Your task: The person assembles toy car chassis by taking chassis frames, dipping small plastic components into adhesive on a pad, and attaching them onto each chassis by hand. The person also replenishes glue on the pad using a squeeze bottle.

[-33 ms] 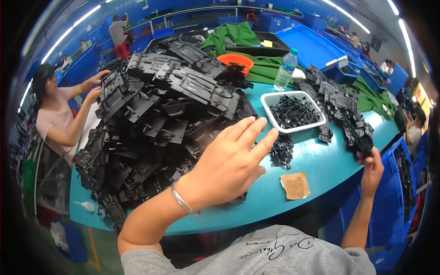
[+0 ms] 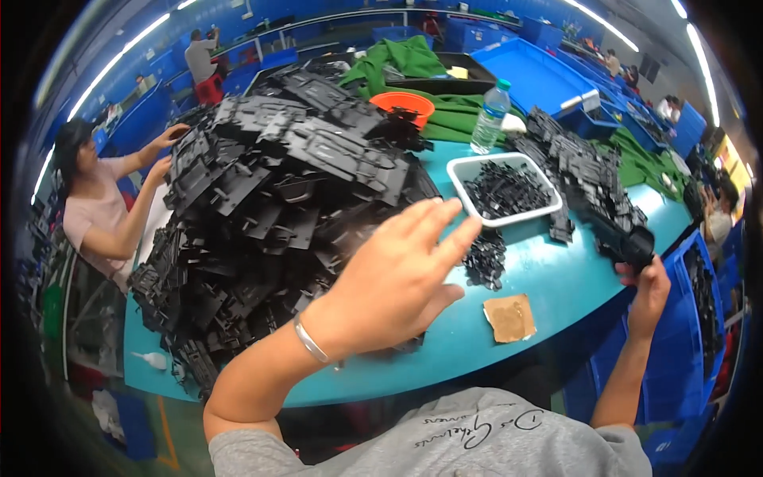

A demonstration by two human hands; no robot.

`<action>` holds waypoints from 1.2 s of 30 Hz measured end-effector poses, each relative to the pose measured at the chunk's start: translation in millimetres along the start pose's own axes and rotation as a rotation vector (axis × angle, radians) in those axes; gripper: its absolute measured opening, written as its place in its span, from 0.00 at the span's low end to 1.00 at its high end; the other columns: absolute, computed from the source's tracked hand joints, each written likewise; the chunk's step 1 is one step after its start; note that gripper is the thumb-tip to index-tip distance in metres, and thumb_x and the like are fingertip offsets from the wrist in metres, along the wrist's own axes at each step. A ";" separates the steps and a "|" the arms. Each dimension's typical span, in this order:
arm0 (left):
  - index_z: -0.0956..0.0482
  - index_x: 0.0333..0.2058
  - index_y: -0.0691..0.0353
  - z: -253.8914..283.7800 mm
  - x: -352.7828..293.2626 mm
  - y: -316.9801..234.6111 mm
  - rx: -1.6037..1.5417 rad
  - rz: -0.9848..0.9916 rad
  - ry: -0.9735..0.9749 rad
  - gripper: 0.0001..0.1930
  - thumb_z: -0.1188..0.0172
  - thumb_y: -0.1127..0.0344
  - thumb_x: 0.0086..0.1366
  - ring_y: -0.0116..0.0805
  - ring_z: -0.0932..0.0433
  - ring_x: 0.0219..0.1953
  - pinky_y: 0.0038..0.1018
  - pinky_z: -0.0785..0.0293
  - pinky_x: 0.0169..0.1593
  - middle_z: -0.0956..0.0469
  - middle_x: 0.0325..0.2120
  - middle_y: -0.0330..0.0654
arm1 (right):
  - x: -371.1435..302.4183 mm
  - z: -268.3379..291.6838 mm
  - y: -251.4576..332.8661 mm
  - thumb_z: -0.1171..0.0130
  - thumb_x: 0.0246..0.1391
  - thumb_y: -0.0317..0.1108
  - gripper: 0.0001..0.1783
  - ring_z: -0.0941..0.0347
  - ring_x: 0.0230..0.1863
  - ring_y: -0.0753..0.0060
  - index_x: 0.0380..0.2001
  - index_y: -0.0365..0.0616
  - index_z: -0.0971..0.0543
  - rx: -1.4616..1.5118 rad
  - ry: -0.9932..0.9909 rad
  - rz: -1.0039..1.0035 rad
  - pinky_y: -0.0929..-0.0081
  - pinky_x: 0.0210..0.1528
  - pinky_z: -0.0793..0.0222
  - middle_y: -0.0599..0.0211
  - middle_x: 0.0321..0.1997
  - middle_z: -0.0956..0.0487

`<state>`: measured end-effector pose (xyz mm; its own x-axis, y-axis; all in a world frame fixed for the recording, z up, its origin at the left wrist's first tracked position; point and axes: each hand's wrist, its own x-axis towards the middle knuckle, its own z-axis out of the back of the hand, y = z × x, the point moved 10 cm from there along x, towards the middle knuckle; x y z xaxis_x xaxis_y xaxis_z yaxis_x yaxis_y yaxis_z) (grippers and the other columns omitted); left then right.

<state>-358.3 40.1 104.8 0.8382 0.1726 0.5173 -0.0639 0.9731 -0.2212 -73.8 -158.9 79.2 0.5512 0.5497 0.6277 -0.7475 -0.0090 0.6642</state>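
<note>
My left hand [image 2: 393,278] reaches over the front of a large heap of black moulded plastic parts [image 2: 286,191]. Its fingers are stretched out and apart, the palm facing down, with nothing seen in it. At the right edge of the table, my right hand [image 2: 650,296] grips a black plastic part [image 2: 633,245] with a rounded, dark end. Behind that part lies a row of stacked black plastic parts [image 2: 584,171]. A white tray [image 2: 509,221] full of small black pieces stands beyond my left fingertips, and a small pile of black pieces [image 2: 483,261] lies just in front of it.
A brown square pad [image 2: 509,318] lies on the teal table [image 2: 445,342]. Farther back stand a water bottle [image 2: 490,117], an orange bowl [image 2: 421,105] and green cloth [image 2: 465,123]. A co-worker [image 2: 99,207] handles parts at the left. Blue crates [image 2: 628,381] flank the table's right edge.
The black part in my right hand has swung out from the stacked row and shows more of its length. My left hand has stayed nearly in place.
</note>
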 end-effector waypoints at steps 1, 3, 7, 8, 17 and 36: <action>0.35 0.59 0.63 1.9 8.9 -2.0 -0.065 -0.003 -0.014 0.37 0.33 0.66 0.49 0.53 0.33 0.57 0.40 0.35 0.60 0.34 0.56 0.55 | 1.7 -1.2 -9.0 0.59 0.64 0.59 0.34 0.24 0.24 0.76 0.45 0.34 0.24 0.236 0.004 -0.038 0.82 0.25 0.32 0.65 0.32 0.20; 0.36 0.59 0.66 1.7 24.9 3.7 -0.166 0.013 -0.045 0.36 0.34 0.64 0.51 0.49 0.32 0.57 0.36 0.36 0.60 0.31 0.54 0.54 | 7.9 -22.8 -8.7 0.60 0.67 0.52 0.28 0.26 0.20 0.75 0.42 0.36 0.24 0.550 0.076 -0.153 0.80 0.16 0.32 0.61 0.32 0.19; 0.40 0.62 0.68 -82.0 16.3 13.3 -1.380 0.347 0.313 0.36 0.49 0.44 0.67 0.35 0.30 0.56 0.33 0.34 0.57 0.29 0.53 0.47 | 18.2 -120.3 10.7 0.57 0.66 0.52 0.23 0.29 0.16 0.78 0.37 0.41 0.26 0.921 0.453 -0.322 0.83 0.14 0.34 0.67 0.26 0.23; 0.39 0.61 0.70 -101.1 8.8 -2.5 -1.572 0.398 0.395 0.40 0.50 0.38 0.64 0.35 0.30 0.56 0.33 0.32 0.56 0.29 0.52 0.48 | 19.1 -138.5 7.9 0.56 0.65 0.55 0.26 0.30 0.14 0.81 0.36 0.42 0.25 0.894 0.466 -0.370 0.85 0.14 0.35 0.69 0.25 0.23; 0.48 0.64 0.68 -166.6 -52.2 -11.4 -2.026 0.498 -0.198 0.46 0.56 0.31 0.62 0.54 0.32 0.57 0.50 0.27 0.53 0.37 0.58 0.64 | 15.2 -202.1 -68.0 0.46 0.60 0.48 0.19 0.22 0.29 0.72 0.42 0.45 0.22 0.412 0.725 -0.296 0.74 0.29 0.28 0.68 0.31 0.22; 0.42 0.61 0.70 -190.9 -3.9 28.2 -2.100 0.542 -0.381 0.42 0.55 0.34 0.64 0.50 0.28 0.54 0.46 0.23 0.51 0.33 0.55 0.62 | -23.6 -243.6 -88.6 0.46 0.55 0.28 0.04 0.27 0.31 0.50 0.33 0.40 0.29 -0.113 0.703 0.369 0.61 0.33 0.30 0.57 0.33 0.26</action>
<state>-259.9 37.8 -61.3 0.8147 0.5606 0.1479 0.5415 -0.6445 -0.5399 -110.9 32.4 -93.4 -0.0738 0.9257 0.3710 -0.8897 -0.2291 0.3948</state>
